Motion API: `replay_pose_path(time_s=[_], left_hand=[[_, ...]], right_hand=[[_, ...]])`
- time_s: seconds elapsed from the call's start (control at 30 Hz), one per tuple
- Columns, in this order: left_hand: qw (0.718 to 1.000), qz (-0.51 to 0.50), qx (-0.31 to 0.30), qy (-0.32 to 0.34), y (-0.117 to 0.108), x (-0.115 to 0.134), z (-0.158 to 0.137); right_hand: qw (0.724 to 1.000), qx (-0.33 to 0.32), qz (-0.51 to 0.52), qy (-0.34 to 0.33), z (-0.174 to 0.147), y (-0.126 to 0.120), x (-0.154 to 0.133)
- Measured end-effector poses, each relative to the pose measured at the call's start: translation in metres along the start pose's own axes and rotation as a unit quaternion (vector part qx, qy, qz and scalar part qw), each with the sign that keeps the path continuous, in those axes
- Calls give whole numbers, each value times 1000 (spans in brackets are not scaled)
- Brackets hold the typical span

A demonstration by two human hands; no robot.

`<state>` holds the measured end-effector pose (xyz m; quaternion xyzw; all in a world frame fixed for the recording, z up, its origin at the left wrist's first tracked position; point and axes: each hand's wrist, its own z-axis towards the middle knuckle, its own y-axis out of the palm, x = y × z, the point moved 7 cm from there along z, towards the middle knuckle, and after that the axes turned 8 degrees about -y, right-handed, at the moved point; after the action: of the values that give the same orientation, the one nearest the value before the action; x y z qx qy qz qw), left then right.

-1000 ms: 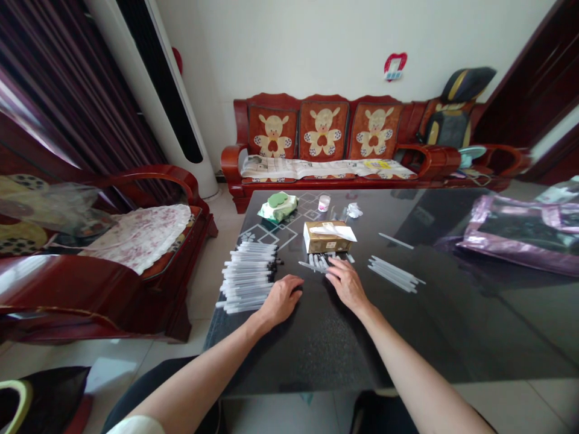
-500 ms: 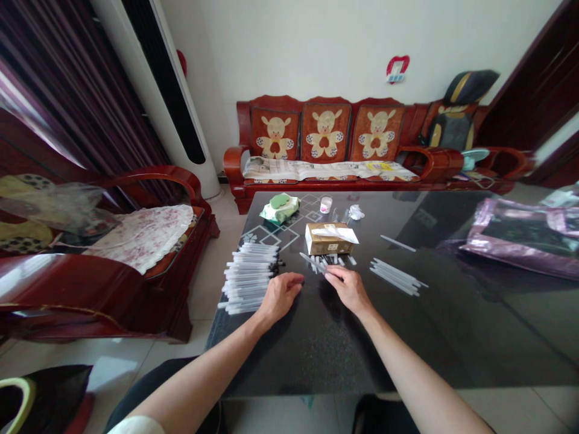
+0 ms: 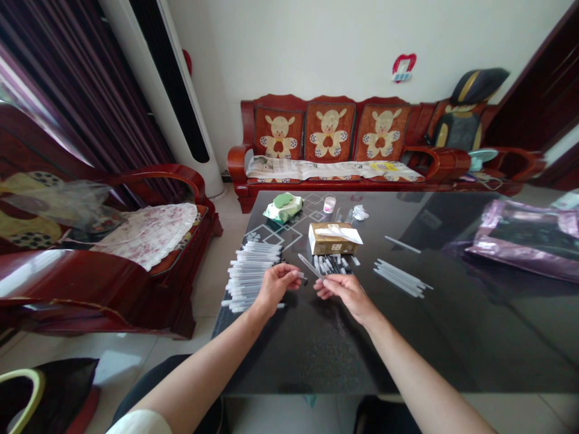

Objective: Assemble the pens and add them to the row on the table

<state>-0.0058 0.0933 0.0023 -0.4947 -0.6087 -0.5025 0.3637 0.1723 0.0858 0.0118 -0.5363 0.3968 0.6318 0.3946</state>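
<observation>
Clear-barrelled pens point(image 3: 251, 274), stacked at the left of the table point(image 3: 312, 355); some ends hidden behind the left hand point(image 3: 275, 286). Left fingers: closed on a small clear piece point(image 3: 301, 275), probably a cap, too small to make out surely. Pale slim pen point(image 3: 310, 265), slanting between the hands, lower end covered by the right hand point(image 3: 341, 290), whose fingers pinch it. Loose caps point(image 3: 335, 263), heaped before a tissue box point(image 3: 335, 243), partly overlapping; box label illegible. Pale barrels point(image 3: 400, 278), grouped farther right. Purple-trimmed bag point(image 3: 506, 244), cut off by the right edge.
</observation>
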Motion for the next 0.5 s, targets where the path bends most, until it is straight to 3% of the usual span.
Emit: replay_pose_path(time_s=[0.2,0.5], left_hand=[[995,-94,40,-17,-23,6,8],[994,-102,34,-16,-21,7,8]], right_hand=[[994,-5,-107,8,0,-15,2],[991,-21,-134,8,0,-12,1]])
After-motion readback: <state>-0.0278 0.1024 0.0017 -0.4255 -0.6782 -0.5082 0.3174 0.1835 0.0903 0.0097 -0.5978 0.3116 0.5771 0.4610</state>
